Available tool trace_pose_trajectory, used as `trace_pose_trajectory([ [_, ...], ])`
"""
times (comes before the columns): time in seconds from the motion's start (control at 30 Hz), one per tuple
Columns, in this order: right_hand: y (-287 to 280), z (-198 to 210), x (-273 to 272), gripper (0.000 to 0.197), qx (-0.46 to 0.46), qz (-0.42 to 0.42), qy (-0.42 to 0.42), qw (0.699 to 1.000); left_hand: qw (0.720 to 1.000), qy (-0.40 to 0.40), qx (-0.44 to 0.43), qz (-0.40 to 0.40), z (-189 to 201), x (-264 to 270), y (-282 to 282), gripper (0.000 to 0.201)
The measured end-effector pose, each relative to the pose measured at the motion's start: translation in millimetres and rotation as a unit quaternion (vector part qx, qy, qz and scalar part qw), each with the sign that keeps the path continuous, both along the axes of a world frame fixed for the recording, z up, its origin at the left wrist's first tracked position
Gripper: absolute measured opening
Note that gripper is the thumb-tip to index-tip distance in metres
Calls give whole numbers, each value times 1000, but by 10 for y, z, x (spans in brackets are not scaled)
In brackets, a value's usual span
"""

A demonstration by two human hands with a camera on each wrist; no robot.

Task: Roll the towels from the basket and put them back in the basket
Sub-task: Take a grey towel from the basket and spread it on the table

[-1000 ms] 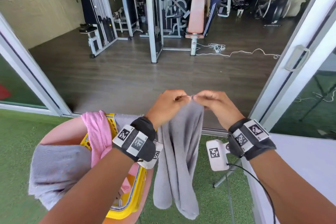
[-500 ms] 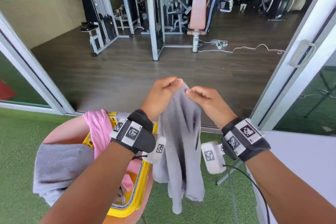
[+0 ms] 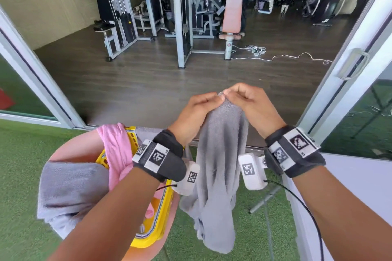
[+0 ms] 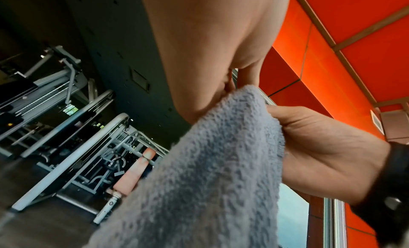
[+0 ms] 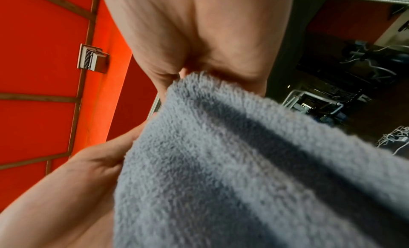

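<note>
A grey towel hangs in folds in front of me, its top edge pinched by both hands close together. My left hand and my right hand meet fingertip to fingertip at the top of it. The left wrist view shows the same grey towel with the right hand gripping its edge. In the right wrist view the grey towel fills the lower half. A yellow basket sits at lower left on a pink stool, with a pink towel and another grey towel draped over its rim.
Green artificial turf lies underfoot. An open sliding door frame leads onto a dark gym floor with weight machines and a white cable. A white panel stands at right.
The hands, slightly apart half a second ago, have come back together at the towel's top. The towel hangs bunched and shorter than one second ago.
</note>
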State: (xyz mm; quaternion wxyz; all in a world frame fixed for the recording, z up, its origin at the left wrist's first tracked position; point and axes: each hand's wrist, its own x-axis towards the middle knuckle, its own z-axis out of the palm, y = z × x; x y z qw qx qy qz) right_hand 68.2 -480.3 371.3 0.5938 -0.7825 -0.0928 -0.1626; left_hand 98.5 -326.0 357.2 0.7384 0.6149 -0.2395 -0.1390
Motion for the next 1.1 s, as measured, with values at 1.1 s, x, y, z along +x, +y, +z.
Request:
trace_pose_trajectory([
  [1.1,155,26,-125,29,-19,6,-16,1000,993,-101,68,-9,-62,-138,208,19],
])
